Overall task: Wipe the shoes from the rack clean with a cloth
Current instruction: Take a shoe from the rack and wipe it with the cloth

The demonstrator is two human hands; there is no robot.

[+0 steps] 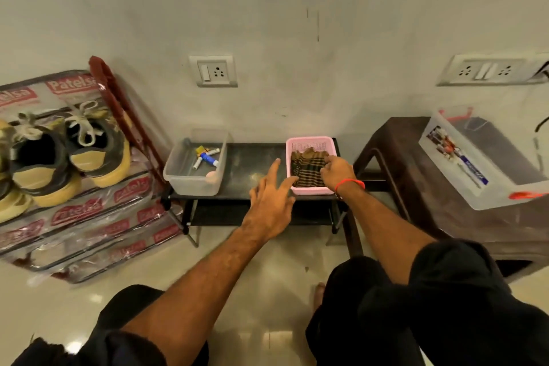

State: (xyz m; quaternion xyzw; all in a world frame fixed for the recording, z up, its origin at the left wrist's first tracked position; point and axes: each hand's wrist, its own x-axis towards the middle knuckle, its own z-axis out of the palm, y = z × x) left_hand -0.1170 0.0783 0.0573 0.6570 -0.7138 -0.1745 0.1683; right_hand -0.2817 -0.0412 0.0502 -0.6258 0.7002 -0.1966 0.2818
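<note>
1. Shoes (53, 154) sit on the top shelf of the rack (89, 211), well left of the pink basket (310, 144), toes toward the person. They look untouched, so the wiping has probably not begun.
2. The cloth (306, 171), dark and striped, lies bunched inside the pink basket, which stands on the right end of a low black bench (252, 163). Keeping it there seems to put it within easy reach of the seated person.
3. The right hand (337, 171) is down in the basket on top of the cloth, fingers curled into the fabric, apparently taking hold to lift it out. How firm the grip is cannot be told.
4. The left hand (271, 196) hovers just left of the basket, fingers spread apart and holding nothing. One fingertip lies at the basket's near left rim, perhaps to steady it, though contact is unclear.
5. A clear tub (194, 169) with small odds and ends sits on the bench, left of the basket, between it and the rack.
6. A brown stool (401, 157) right of the basket carries a clear lidded box (481, 157).
</note>
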